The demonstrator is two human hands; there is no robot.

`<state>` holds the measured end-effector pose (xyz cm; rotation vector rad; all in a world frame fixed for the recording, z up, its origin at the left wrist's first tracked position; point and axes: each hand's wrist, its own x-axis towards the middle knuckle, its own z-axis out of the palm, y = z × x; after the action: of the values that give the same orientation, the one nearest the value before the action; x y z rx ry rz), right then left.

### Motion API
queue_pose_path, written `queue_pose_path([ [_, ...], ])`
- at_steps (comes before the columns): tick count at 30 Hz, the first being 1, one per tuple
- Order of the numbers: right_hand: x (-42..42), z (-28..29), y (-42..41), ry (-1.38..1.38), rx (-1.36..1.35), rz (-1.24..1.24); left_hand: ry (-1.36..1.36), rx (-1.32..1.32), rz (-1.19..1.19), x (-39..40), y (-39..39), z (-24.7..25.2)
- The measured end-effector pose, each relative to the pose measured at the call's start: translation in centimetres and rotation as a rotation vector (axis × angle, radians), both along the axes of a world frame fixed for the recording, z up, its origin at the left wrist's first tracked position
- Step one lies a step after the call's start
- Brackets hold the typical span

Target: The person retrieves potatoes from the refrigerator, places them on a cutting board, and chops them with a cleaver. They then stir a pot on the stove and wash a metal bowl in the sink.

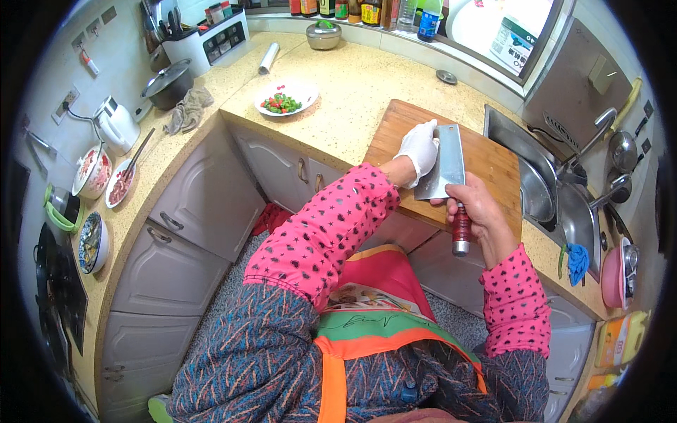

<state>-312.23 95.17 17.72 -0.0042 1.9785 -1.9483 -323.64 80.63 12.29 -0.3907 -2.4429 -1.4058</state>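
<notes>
My right hand (473, 203) grips a cleaver (448, 158) by the blade's base and the top of its red banded handle, with the handle pointing toward me. In a white glove, my left hand (420, 153) is at the blade's left side, its fingers bent. Something small and pale shows by its fingertips, too small to name; whether the hand holds it I cannot tell. Both hands are over a wooden cutting board (489, 172) at the counter's front edge. A white plate (307, 92) with chopped green and red peppers (282, 103) lies farther left.
Right of the board is a steel double sink (537, 193), with a blue cloth (578, 263) beside it. A lidded steel bowl (323, 36) stands at the back. Along the left counter are a black pot (172, 87), a white kettle (116, 127), a plate of sliced meat (120, 185) and a patterned bowl (93, 243).
</notes>
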Motion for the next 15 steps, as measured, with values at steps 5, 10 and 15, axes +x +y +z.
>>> queue_pose_path([
  [5, -0.3, -1.6, -1.0, 0.006, -0.064, -0.028, 0.040, -0.199, -0.095, 0.4, -2.3, 0.6],
  [10, -0.1, -0.6, -3.8, -0.030, -0.102, -0.047, 0.080, -0.168, -0.030, -0.9, -2.7, -0.7],
  [15, -1.2, -0.5, -5.2, -0.046, -0.114, -0.027, 0.084, 0.078, 0.006, -2.4, -3.7, -1.1],
])
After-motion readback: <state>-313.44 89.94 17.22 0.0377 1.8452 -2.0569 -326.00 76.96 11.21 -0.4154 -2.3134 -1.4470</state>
